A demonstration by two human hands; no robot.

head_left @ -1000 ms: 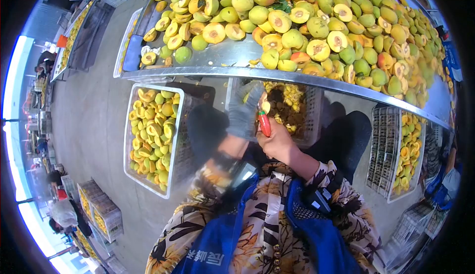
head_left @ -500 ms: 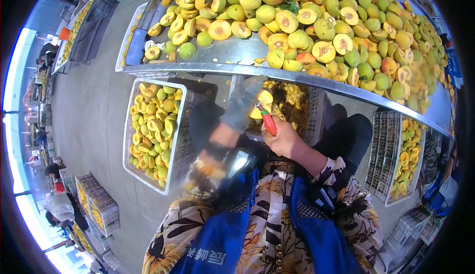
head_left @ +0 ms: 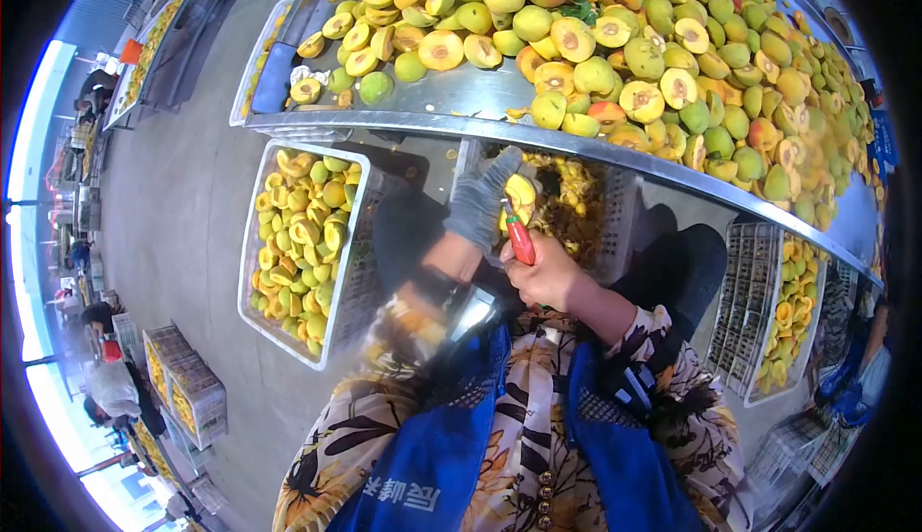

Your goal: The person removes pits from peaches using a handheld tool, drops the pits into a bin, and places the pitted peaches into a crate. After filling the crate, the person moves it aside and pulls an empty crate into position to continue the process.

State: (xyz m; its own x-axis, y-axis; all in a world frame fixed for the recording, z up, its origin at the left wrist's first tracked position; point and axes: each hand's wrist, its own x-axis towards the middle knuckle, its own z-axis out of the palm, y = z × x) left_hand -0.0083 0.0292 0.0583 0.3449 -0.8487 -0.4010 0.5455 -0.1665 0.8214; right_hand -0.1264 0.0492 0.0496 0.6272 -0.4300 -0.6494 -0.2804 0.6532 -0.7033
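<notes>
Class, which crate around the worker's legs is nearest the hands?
The middle crate, partly hidden behind the left hand and right hand; the left crate and right crate stand farther out.

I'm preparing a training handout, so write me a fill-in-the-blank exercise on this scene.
1. The left hand wears a glove coloured ____.
2. The right hand grips a tool handle coloured ____.
3. The vest worn over the patterned shirt is mainly coloured ____.

Missing words: grey; red; blue.

White characters (head_left: 401,494) are standing on the blue vest (head_left: 442,450), 2 of them seemingly reading 辰峰; a 3rd is appearing too unclear to read.
</notes>
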